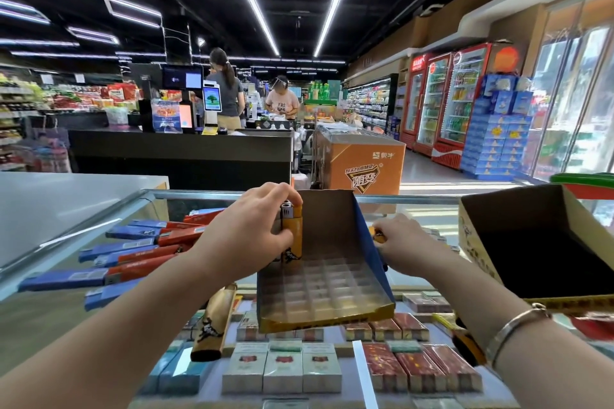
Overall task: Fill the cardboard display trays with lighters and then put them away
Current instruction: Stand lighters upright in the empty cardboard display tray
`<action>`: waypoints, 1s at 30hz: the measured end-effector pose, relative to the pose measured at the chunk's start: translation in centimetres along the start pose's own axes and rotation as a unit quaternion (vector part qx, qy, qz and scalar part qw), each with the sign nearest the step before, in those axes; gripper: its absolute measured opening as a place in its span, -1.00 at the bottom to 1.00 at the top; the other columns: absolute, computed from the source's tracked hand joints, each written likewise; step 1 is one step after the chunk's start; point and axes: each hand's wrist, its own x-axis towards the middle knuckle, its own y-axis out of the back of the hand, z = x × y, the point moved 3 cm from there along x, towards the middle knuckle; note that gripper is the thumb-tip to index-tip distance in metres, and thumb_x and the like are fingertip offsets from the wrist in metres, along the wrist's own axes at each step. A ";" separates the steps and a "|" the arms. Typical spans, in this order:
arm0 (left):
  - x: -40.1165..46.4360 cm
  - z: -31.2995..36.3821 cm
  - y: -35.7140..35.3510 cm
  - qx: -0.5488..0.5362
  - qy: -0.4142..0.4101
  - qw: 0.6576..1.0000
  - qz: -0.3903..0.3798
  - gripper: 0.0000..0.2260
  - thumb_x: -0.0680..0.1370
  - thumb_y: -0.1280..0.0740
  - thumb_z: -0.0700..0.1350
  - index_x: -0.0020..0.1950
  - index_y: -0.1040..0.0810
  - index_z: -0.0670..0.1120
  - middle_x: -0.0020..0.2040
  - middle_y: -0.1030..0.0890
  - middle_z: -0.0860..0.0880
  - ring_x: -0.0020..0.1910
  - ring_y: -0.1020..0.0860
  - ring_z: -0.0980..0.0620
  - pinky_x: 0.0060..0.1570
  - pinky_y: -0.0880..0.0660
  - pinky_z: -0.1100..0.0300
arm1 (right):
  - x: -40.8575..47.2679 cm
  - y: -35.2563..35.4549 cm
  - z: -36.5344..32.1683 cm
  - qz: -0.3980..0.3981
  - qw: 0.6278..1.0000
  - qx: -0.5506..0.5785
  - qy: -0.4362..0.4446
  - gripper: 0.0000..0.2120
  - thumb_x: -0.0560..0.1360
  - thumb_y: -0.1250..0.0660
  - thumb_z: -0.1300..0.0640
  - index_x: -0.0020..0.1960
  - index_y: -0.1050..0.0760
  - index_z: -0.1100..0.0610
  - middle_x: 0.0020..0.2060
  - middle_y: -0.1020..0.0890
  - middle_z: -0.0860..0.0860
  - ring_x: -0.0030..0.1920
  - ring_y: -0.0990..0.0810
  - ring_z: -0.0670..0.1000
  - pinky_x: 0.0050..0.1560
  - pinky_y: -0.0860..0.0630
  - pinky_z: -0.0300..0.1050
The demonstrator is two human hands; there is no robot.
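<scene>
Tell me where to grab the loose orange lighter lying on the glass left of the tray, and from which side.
Take the orange lighter across its long flat sides near mid-body, coming from above. It lies flat on the glass counter, dark end toward you, left of the display tray, so fingers can straddle it there.

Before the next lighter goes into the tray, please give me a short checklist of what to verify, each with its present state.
1. Left hand grips the orange lighter standing in the tray's back left corner: ok.
2. Lighter upright: ok.
3. Display tray has free slots: ok, nearly all empty.
4. Right hand has the next lighter ready: ok, something orange pinched beside the tray's blue wall.
5. Tray steady on the glass counter: cannot tell.
6. Second tray at right filled: not ok, looks empty.
</scene>
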 end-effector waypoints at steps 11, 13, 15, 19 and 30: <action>-0.2 0.3 0.0 0.008 -0.012 1.000 0.004 -0.73 0.50 -0.30 -0.04 0.14 -0.33 0.14 0.06 -0.32 0.21 -0.06 -0.39 0.15 -0.17 -0.49 0.33 | -1.1 0.7 0.3 -0.119 0.987 0.098 -0.051 -0.81 0.39 -0.41 0.14 -0.12 -0.39 0.08 -0.23 -0.51 0.04 -0.26 -0.49 -0.05 -0.39 -0.36 -0.26; -0.2 0.3 0.0 0.008 -0.013 1.000 0.003 -0.74 0.50 -0.30 -0.04 0.13 -0.32 0.16 0.06 -0.33 0.22 -0.11 -0.39 0.15 -0.24 -0.44 0.38 | -1.2 0.9 0.4 -0.117 0.987 0.098 -0.058 -0.79 0.37 -0.43 0.15 -0.17 -0.38 0.07 -0.24 -0.50 0.04 -0.26 -0.49 -0.05 -0.38 -0.38 -0.27; -0.2 0.4 0.1 0.005 -0.014 1.000 0.003 -0.74 0.49 -0.30 -0.04 0.10 -0.31 0.18 0.06 -0.34 0.22 -0.14 -0.42 0.19 -0.28 -0.40 0.41 | -1.3 0.8 0.3 -0.118 0.986 0.100 -0.055 -0.79 0.36 -0.44 0.16 -0.18 -0.39 0.08 -0.24 -0.51 0.04 -0.25 -0.49 -0.04 -0.35 -0.41 -0.25; -0.3 0.6 0.1 -0.008 -0.015 1.000 -0.003 -0.73 0.49 -0.32 -0.06 0.08 -0.32 0.19 0.08 -0.37 0.20 -0.18 -0.47 0.21 -0.27 -0.49 0.35 | -1.5 1.2 0.4 -0.083 0.988 0.114 -0.054 -0.76 0.35 -0.43 0.17 -0.14 -0.36 0.07 -0.22 -0.50 0.07 -0.24 -0.52 -0.01 -0.28 -0.50 -0.20; -0.5 1.4 -0.3 -0.011 -0.049 0.999 -0.016 -0.69 0.49 -0.33 -0.05 0.17 -0.34 0.18 0.23 -0.42 0.16 0.02 -0.45 0.18 -0.08 -0.50 0.33 | -2.8 7.2 0.0 0.137 0.831 0.539 0.014 -0.68 0.29 -0.50 0.21 -0.05 -0.43 0.14 -0.18 -0.55 0.14 -0.22 -0.57 0.10 -0.27 -0.57 -0.06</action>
